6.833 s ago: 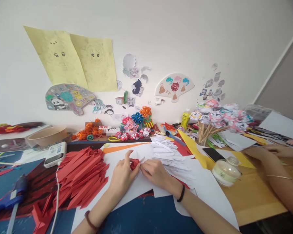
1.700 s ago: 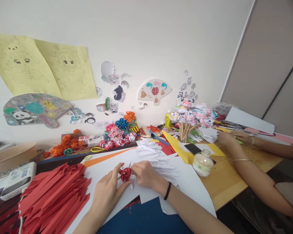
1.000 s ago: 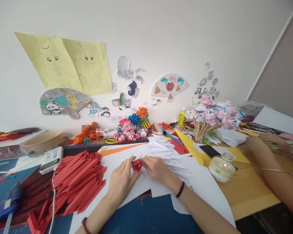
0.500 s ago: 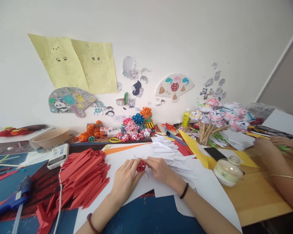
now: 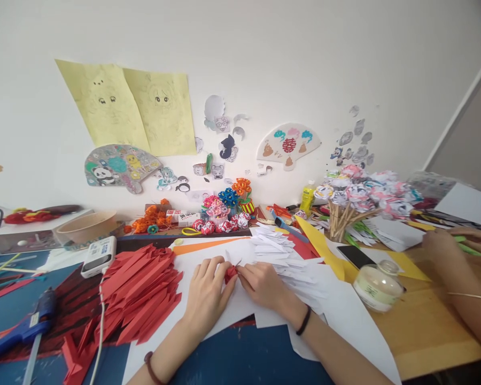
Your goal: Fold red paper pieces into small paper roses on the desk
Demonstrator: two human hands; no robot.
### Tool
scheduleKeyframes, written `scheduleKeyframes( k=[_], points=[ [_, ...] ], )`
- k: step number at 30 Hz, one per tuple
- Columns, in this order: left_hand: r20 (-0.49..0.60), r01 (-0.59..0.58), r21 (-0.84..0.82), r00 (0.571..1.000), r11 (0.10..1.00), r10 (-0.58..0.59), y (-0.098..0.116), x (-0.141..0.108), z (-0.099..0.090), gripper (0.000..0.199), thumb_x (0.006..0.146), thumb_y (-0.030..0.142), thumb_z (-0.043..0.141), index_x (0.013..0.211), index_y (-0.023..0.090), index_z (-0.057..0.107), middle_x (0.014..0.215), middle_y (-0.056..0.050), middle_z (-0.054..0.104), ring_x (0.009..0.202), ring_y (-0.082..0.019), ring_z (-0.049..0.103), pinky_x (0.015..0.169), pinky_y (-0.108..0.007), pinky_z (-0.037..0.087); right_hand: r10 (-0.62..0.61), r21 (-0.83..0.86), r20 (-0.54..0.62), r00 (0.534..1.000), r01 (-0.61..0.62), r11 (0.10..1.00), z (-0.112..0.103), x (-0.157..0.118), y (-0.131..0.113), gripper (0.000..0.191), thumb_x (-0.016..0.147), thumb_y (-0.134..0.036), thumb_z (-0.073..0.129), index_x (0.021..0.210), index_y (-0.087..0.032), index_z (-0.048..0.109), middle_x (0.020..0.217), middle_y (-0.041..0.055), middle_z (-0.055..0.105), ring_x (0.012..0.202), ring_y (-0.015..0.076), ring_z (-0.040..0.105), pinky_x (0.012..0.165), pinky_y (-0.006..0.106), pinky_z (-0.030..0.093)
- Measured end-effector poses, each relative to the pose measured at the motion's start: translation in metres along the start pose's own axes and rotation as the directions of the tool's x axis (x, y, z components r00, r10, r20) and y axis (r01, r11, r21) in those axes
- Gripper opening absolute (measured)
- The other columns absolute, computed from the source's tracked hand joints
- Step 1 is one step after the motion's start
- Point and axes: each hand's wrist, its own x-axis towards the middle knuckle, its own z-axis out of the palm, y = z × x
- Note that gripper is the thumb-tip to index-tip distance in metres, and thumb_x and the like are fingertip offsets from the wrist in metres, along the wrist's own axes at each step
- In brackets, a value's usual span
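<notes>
Grip, left hand (image 5: 208, 291): fingers bent, thumb and fingertips nearly closed around a small red folded paper piece (image 5: 230, 274). Grip, right hand (image 5: 264, 286): thumb and fingers pinched together at the right side of the same piece; the exact contact is partly hidden by the fingers. Pale pointed tips project upward from the piece, which is held above white sheets (image 5: 344, 331) spread on the blue worktop (image 5: 244, 355).

Left of the hands, a heap of red paper strips (image 5: 144, 289) overlaps the left side of the sheets. Beyond the right hand, white paper strips (image 5: 272, 246) are fanned out on the sheets. A blue glue gun (image 5: 36, 321) lies towards the worktop's near left corner; a white device (image 5: 99, 256) sits just beside the far end of the red heap, with a white cable (image 5: 101, 326) running towards the near edge.

Along the far edge, by the wall, are a beige bowl (image 5: 86, 227), orange flowers (image 5: 152, 216) and a yellow bottle (image 5: 307, 198). On the right, a bundle of paper flowers (image 5: 361, 192) stands beyond a black phone (image 5: 356, 256) and a clear jar (image 5: 377, 286). Another person's hands (image 5: 441, 248) are over the wooden worktop (image 5: 433, 326), at a green strip (image 5: 468, 246).
</notes>
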Motion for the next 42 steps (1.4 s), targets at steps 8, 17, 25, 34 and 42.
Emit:
scheduleKeyframes(
  k=[8,17,25,34,42],
  points=[
    [0.014,0.058,0.03,0.998,0.998,-0.058,0.005,0.003,-0.002,0.013,0.095,0.029,0.05,0.092,0.02,0.06,0.1,-0.007,0.061,0.092,-0.025,0.051,0.075,-0.038,0.038,-0.081,-0.146,-0.12,0.989,0.064,0.987,0.003,0.004,-0.007,0.024,0.099,-0.016,0.041,0.083,-0.015,0.059,0.063,0.0012,0.058,0.054,0.0141,0.051,0.056,0.032,0.028],
    [-0.005,0.145,-0.056,0.989,0.988,-0.146,0.002,0.003,-0.001,0.016,0.094,0.028,0.051,0.082,0.021,0.058,0.096,-0.006,0.059,0.088,-0.023,0.05,0.071,-0.036,0.039,-0.21,-0.285,-0.086,0.974,0.178,0.942,0.008,0.001,-0.009,0.025,0.097,-0.01,0.044,0.074,-0.016,0.052,0.062,0.0014,0.054,0.055,0.0138,0.047,0.054,0.032,0.022],
    [0.057,0.159,-0.07,0.986,0.985,-0.155,0.006,0.006,-0.003,0.01,0.091,0.022,0.055,0.081,0.021,0.058,0.1,-0.006,0.059,0.09,-0.024,0.049,0.073,-0.038,0.038,-0.233,-0.273,-0.08,0.969,0.203,0.94,0.019,-0.001,-0.009,0.027,0.094,-0.008,0.045,0.07,-0.017,0.05,0.061,0.0015,0.053,0.054,0.0141,0.045,0.053,0.032,0.021],
    [0.079,0.147,-0.054,0.987,0.988,-0.142,0.004,0.005,-0.004,0.007,0.091,0.02,0.054,0.085,0.022,0.059,0.105,-0.006,0.059,0.093,-0.025,0.049,0.075,-0.039,0.038,-0.237,-0.286,-0.135,0.962,0.191,0.939,0.014,0.005,-0.015,0.029,0.092,-0.006,0.044,0.066,-0.018,0.048,0.056,0.0002,0.051,0.049,0.014,0.045,0.05,0.031,0.021],
    [0.092,0.151,-0.06,0.985,0.987,-0.145,0.004,0.005,-0.004,0.008,0.091,0.017,0.053,0.087,0.022,0.059,0.106,-0.005,0.059,0.094,-0.024,0.048,0.076,-0.038,0.036,-0.173,-0.271,-0.167,0.971,0.124,0.955,0.014,0.006,-0.019,0.028,0.091,-0.006,0.042,0.066,-0.018,0.045,0.054,0.0001,0.051,0.045,0.014,0.046,0.05,0.03,0.021]
  ],
)
